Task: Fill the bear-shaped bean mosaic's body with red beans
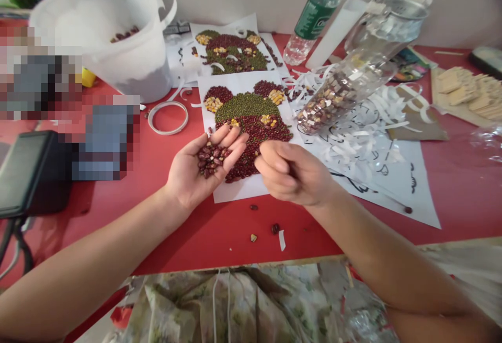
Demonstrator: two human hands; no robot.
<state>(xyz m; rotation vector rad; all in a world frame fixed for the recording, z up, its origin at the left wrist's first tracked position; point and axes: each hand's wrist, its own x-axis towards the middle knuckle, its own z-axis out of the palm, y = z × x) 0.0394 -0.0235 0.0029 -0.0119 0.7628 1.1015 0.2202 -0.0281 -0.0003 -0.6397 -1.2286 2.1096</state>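
A red tabletop (176, 243) spans the frame before us. A translucent white plastic bucket (147, 66) stands upper left. At centre lies a white paper sheet (235, 192) bearing a green-and-red bean picture (247, 105). At its lower right, our right hand (296, 173) is curled; we cannot tell what it holds. Our left hand (194, 178), spread palm up, carries glossy dark-red beans (212, 160) left of centre.
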